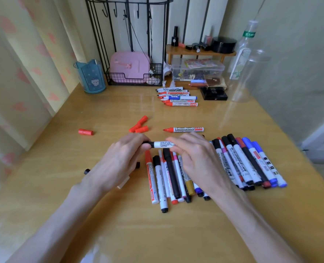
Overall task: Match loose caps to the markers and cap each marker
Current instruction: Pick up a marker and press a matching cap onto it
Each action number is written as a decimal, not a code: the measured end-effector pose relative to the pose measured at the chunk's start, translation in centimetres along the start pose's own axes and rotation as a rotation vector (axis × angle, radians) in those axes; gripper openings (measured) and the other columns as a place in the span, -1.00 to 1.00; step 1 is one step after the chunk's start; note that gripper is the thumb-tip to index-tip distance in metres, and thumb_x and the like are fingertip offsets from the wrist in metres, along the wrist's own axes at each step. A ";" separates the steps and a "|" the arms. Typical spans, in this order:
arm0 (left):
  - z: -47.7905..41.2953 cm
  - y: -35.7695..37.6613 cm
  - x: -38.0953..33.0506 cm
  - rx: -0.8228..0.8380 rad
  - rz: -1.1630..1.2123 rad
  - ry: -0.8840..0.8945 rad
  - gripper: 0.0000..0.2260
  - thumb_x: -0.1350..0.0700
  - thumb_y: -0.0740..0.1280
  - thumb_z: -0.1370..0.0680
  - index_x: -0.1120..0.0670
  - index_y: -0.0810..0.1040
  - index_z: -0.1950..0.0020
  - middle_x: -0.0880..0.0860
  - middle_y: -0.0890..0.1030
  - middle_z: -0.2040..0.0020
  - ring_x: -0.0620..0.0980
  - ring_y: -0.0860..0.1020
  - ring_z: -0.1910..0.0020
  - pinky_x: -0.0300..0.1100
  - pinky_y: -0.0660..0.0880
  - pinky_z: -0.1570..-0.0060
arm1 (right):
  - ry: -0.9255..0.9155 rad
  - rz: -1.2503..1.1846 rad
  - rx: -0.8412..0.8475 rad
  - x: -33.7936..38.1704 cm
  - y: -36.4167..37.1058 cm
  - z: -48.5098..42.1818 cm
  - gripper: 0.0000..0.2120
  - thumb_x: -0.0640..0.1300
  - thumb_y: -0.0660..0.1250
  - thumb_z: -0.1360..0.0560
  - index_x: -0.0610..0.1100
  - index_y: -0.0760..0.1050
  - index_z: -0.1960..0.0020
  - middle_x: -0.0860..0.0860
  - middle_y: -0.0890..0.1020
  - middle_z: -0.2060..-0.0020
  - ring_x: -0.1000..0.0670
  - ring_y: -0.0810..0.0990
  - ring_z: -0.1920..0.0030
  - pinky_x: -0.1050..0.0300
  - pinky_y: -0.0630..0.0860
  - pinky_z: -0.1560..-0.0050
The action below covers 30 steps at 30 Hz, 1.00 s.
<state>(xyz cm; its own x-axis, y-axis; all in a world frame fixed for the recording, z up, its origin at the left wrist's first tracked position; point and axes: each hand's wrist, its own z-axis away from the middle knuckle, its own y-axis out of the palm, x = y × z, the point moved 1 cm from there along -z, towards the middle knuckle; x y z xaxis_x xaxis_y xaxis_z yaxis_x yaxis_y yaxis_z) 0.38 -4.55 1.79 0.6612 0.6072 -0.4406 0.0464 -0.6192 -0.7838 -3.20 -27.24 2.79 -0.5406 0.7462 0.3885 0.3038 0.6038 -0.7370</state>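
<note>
Left hand [125, 154]: its fingers are curled round the black cap [147, 144] at the left end of the held marker, the back of the hand turned up to the camera.
Right hand [193, 158]: its fingertips pinch the barrel of the white marker [162, 144] from above.
White marker: it lies level between the two hands, raised above the desk [62, 186], with only a short printed stretch of barrel showing in the gap between the hands.
Red whiteboard marker [184, 129]: uncapped, on the desk just beyond the right hand, its tip pointing left.
Red caps [139, 125]: three loose, close together just beyond the left hand; a fourth red cap [85, 132] lies well apart, to that hand's left.
Small black caps [87, 171]: one is left of the left wrist, and another peeps out at the wrist's right edge.
Capped markers [166, 177]: a pile lies under and just nearer than the hands; a second capped row [248, 162] lies right of the right hand.
Uncapped row [178, 96]: further back, well beyond the right hand.
Hidden: the white marker's right end is covered by the right hand's fingers; whether the black cap is fully seated cannot be told.
Hard to make out: a pale object under the left wrist, mostly covered.
</note>
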 end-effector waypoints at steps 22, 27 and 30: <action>-0.6 0.0 5.2 0.038 -0.052 -0.204 -0.75 0.04 0.27 -0.71 -0.03 0.67 -0.31 -0.05 0.62 -0.17 0.00 0.53 -0.17 -0.05 0.45 -0.22 | 0.023 0.100 -0.129 -1.6 -0.3 0.1 -0.55 -0.52 0.43 -0.45 -0.21 0.65 -0.28 -0.03 0.68 0.02 -0.01 0.54 0.00 0.00 0.60 -0.05; 1.5 -4.2 6.0 0.113 0.023 -0.257 -0.77 0.06 0.28 -0.70 -0.12 0.66 -0.28 -0.16 0.64 -0.16 -0.22 0.55 -0.17 -0.43 0.37 -0.07 | 0.027 0.105 -0.077 -1.0 0.5 0.1 -0.58 -0.45 0.47 -0.46 -0.19 0.66 -0.28 -0.01 0.68 0.02 -0.05 0.57 -0.02 -0.02 0.55 -0.10; 4.0 -7.1 6.7 0.159 0.044 -0.316 -0.80 0.01 0.30 -0.68 -0.19 0.67 -0.21 -0.27 0.65 -0.16 -0.26 0.55 -0.18 -0.34 0.39 -0.01 | 0.038 0.111 -0.070 -0.8 0.5 0.1 -0.60 -0.40 0.47 -0.48 -0.18 0.65 -0.29 -0.01 0.68 0.02 -0.05 0.58 -0.03 -0.04 0.56 -0.12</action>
<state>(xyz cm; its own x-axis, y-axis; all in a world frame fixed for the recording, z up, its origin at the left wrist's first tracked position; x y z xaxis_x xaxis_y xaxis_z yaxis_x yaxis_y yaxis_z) 1.50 5.91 2.67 0.3941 0.7214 -0.5694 -0.1107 -0.5777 -0.8087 -2.70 -27.57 2.12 -0.4708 0.8188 0.3285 0.4150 0.5342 -0.7365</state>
